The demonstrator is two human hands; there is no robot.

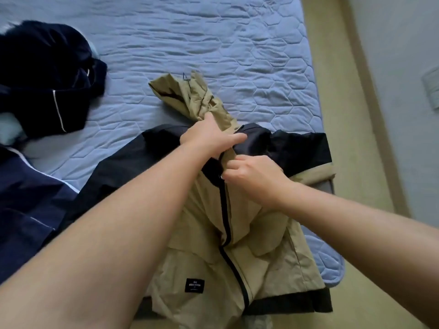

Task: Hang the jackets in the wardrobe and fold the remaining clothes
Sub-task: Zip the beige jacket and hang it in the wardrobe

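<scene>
While two navy piped garments (47,74) (28,198) lie at left on the blue quilted bed (213,43), the left hand (209,138) grips the khaki collar (199,100) of one khaki-and-black nylon jacket (261,245) and the right hand (251,174) pinches its black zipper (225,210).

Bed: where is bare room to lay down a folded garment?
The quilted cover lies bare beyond the khaki jacket and right of the navy clothes; a narrower strip runs between them. The near edge is crowded by the jacket.
</scene>
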